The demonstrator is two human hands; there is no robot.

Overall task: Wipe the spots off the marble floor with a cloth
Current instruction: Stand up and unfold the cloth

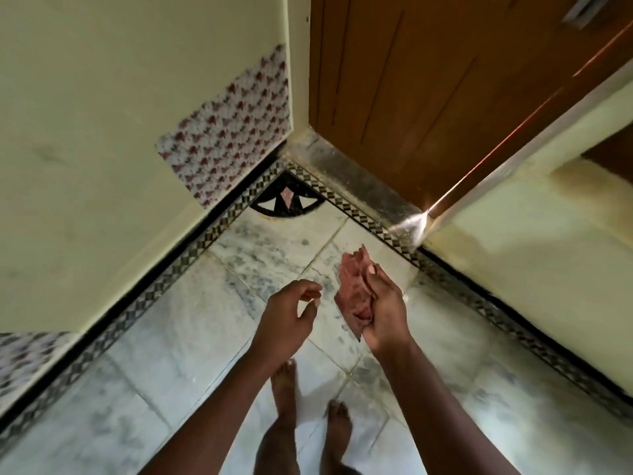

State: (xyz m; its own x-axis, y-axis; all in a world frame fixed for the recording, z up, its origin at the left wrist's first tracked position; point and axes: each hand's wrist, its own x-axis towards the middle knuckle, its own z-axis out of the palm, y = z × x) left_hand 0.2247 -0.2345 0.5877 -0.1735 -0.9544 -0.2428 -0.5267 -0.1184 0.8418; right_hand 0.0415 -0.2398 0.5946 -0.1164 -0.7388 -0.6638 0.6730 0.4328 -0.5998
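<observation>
The person stands barefoot on the marble floor (191, 341), looking down into a room corner. The right hand (385, 311) is raised in front of the body and closed around a crumpled pinkish cloth (352, 289), which sticks out above the fingers and hangs a little below the palm, well clear of the floor. The left hand (289, 315) is held just beside it, apart from the cloth, with fingers loosely curled and nothing in it.

The floor is pale marble with grey mottled patches and thin joints between slabs. A checkered border strip (191, 248) runs along the foot of both walls and meets at a black fan-shaped inlay (287, 200) in the corner. The left wall (102, 132) is cream, with a panel of red-patterned tile (229, 132) low down. A brown wooden door (428, 80) stands behind a grey stone threshold (356, 180). Both feet (284, 385) show between the forearms at the bottom of the view.
</observation>
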